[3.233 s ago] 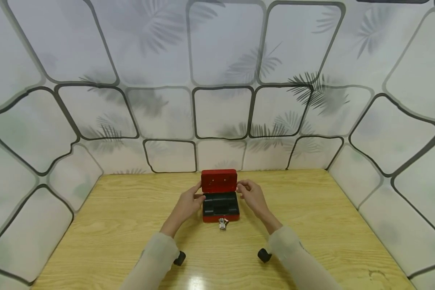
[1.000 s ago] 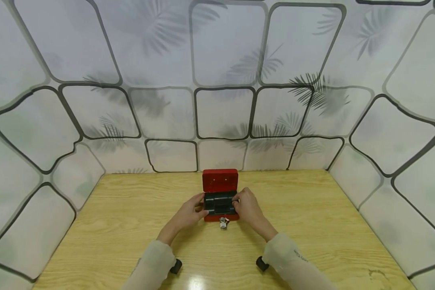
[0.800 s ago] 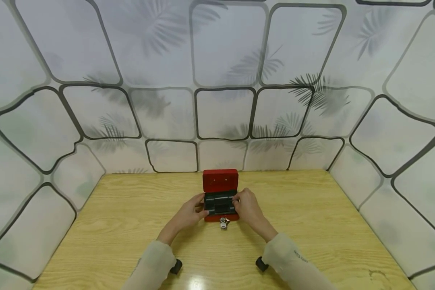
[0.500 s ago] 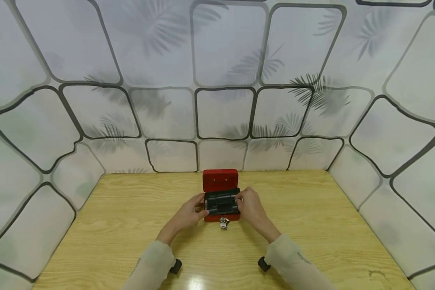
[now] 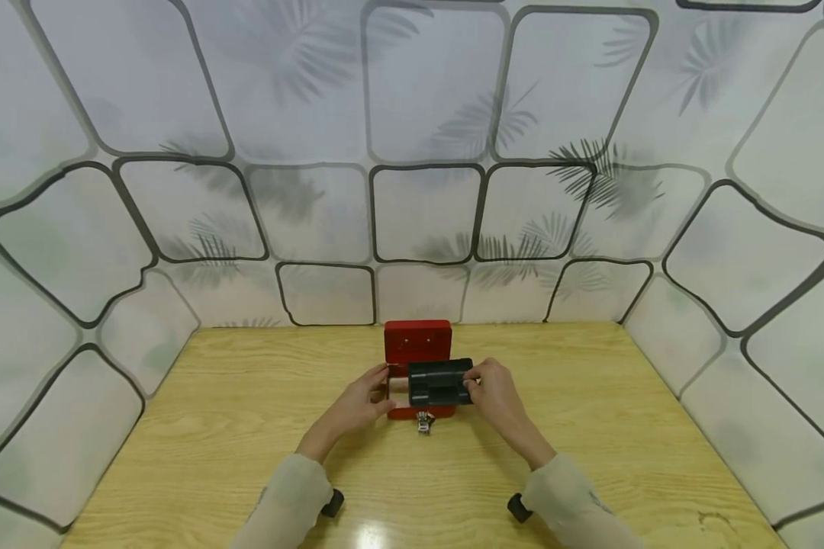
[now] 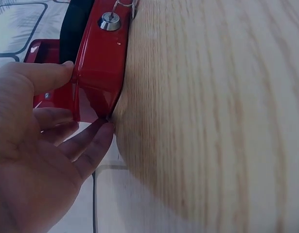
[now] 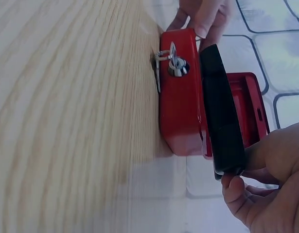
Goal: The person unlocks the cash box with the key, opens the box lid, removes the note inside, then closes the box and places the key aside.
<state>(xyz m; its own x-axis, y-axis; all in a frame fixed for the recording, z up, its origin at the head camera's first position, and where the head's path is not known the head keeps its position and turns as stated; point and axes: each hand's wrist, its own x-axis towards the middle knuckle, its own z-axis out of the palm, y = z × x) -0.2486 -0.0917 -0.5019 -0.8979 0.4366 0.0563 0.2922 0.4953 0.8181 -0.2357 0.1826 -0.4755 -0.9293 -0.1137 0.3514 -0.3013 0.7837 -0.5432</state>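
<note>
A red cash box (image 5: 400,413) stands on the table with its lid (image 5: 417,335) raised at the back. My left hand (image 5: 358,404) holds the box's left end, thumb at the rim and fingers along the side, as the left wrist view shows. The black plastic tray (image 5: 439,374) is lifted out above the box and shifted right, so the box's pale inside shows at left. My right hand (image 5: 497,393) pinches the tray's right end between thumb and fingers. In the right wrist view the tray (image 7: 221,111) tilts over the open box.
Keys (image 5: 423,423) hang from the lock (image 7: 178,67) on the box's front. The wooden table (image 5: 247,396) runs back to a patterned wall (image 5: 426,213), with more of that covering on both sides.
My right hand has lifted the black tray out of the cash box and moved it to the right. My left hand has slid from near the lid to the box's left end and stays there.
</note>
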